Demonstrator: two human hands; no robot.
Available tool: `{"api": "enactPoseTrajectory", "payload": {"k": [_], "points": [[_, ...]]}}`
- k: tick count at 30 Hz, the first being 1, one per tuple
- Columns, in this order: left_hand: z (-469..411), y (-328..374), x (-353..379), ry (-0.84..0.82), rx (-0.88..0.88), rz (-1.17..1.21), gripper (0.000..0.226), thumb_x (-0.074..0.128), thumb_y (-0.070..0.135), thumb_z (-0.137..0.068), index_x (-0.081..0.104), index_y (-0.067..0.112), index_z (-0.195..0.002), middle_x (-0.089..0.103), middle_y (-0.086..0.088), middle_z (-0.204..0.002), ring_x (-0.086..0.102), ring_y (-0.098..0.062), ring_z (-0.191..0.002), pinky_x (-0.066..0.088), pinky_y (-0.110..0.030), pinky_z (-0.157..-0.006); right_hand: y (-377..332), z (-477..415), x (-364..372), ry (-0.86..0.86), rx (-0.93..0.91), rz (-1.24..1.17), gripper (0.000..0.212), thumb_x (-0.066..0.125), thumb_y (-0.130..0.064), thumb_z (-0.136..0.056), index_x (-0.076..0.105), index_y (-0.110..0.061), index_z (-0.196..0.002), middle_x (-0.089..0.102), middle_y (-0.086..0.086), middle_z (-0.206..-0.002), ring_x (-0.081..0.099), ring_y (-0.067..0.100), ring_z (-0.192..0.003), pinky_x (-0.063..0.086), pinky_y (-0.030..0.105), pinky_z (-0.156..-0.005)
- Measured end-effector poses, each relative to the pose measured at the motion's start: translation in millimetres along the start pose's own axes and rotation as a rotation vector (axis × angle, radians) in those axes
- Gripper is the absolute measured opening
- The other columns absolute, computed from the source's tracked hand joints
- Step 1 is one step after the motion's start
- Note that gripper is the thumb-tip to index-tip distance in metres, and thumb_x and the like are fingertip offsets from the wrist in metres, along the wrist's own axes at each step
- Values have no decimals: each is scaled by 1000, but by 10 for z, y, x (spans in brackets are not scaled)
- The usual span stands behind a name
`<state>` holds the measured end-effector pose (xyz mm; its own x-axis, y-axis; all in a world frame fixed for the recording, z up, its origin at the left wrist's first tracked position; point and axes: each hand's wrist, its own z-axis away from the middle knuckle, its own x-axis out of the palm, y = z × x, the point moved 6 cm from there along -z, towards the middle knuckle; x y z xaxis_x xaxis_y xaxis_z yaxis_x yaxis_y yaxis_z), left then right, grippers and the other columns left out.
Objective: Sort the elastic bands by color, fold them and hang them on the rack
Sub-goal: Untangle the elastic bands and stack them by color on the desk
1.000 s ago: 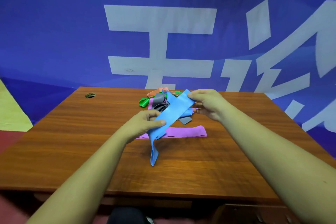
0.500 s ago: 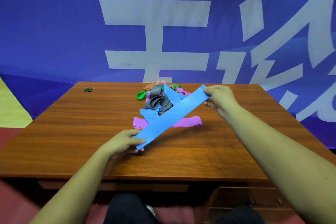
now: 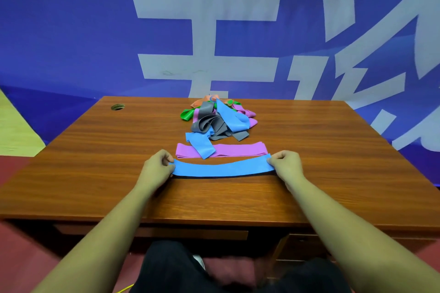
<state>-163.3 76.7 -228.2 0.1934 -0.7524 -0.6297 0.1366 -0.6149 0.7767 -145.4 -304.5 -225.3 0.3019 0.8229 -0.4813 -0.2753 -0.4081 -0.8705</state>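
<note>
A blue elastic band (image 3: pixel 223 168) stretches flat and level just above the wooden desk (image 3: pixel 95 164), casting a dark shadow under it. My left hand (image 3: pixel 158 166) pinches its left end and my right hand (image 3: pixel 285 164) pinches its right end. Right behind it a purple band (image 3: pixel 238 149) lies flat, with another blue band (image 3: pixel 202 145) draped across its left part. Farther back sits a tangled pile (image 3: pixel 214 119) of grey, blue, green, purple and orange bands. No rack is in view.
A round cable hole (image 3: pixel 117 107) is at the desk's far left corner. A blue banner with large white characters (image 3: pixel 207 38) hangs right behind the desk. Drawers (image 3: pixel 302 245) sit under the desk's right side, and my knees are below its front edge.
The blue band went from slanting across the pile to level and stretched in front of the purple band. Both hands moved toward me, the left up and the right down.
</note>
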Motion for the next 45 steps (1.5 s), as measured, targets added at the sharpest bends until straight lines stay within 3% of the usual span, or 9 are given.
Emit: {"api": "enactPoseTrajectory", "payload": {"k": [5, 9, 14, 21, 25, 31, 34, 40, 45], "points": [[-22, -51, 58, 60, 103, -193, 10, 62, 7, -83, 59, 17, -82, 62, -4, -76, 58, -24, -74, 44, -31, -66, 33, -17, 117, 26, -95, 213, 9, 70, -13, -84, 68, -11, -75, 68, 2, -83, 60, 20, -81, 41, 26, -69], [-1, -147, 103, 80, 107, -280, 4, 62, 14, -85, 62, 18, -86, 52, -4, -93, 57, -25, -83, 49, -36, -74, 90, -27, 206, 37, -168, 331, 2, 69, -12, -82, 67, -11, -83, 68, 8, -88, 62, 26, -87, 50, 33, -74], [-55, -126, 76, 139, 160, -273, 7, 63, 14, -83, 63, 19, -87, 42, -2, -99, 52, -22, -89, 48, -35, -79, -173, 27, 313, 79, -363, 483, 25, 66, -13, -84, 65, -13, -109, 56, 10, -111, 55, 26, -106, 49, 38, -92], [-369, 261, 228, 26, 441, -303, 21, 65, 13, -85, 66, 14, -106, 54, -1, -109, 51, -19, -108, 41, -28, -92, -815, 178, 1136, -363, -652, 492, 33, 69, -20, -86, 64, -18, -119, 53, 4, -117, 54, 20, -108, 46, 32, -94], [-521, 196, 420, -128, 471, -377, 30, 63, 24, -89, 63, 17, -119, 55, 0, -125, 50, -19, -118, 42, -36, -101, -944, 111, 1481, -388, -714, 622, 42, 66, -17, -85, 61, -22, -127, 53, 8, -118, 50, 30, -115, 44, 39, -98], [-555, -13, 508, -95, 491, -306, 25, 60, 22, -91, 62, 20, -115, 55, 6, -121, 50, -14, -114, 40, -37, -98, -986, 35, 1765, -359, -851, 804, 29, 57, -19, -95, 66, -23, -122, 57, 7, -118, 49, 28, -116, 42, 37, -96], [-552, -65, 520, -59, 508, -270, 24, 60, 22, -91, 63, 23, -115, 56, 9, -118, 52, -12, -112, 41, -36, -97, -1078, -13, 1727, -327, -841, 695, 25, 57, -25, -95, 69, -19, -117, 60, 6, -113, 54, 26, -110, 45, 38, -93], [-548, -26, 522, -23, 468, -258, 23, 53, 34, -91, 62, 26, -111, 56, 12, -115, 50, -9, -112, 34, -29, -92, -1682, -194, 1446, -185, -779, 366, 19, 52, -16, -95, 68, -11, -103, 66, 10, -102, 59, 26, -97, 44, 34, -81], [-549, 72, 465, -46, 410, -256, 45, 39, 50, -83, 69, 25, -104, 60, 13, -119, 49, -9, -118, 38, -33, -99, -2289, -209, 1109, -67, -805, 217, 18, 49, -14, -94, 66, -7, -97, 67, 7, -96, 58, 24, -91, 41, 33, -75]]}}
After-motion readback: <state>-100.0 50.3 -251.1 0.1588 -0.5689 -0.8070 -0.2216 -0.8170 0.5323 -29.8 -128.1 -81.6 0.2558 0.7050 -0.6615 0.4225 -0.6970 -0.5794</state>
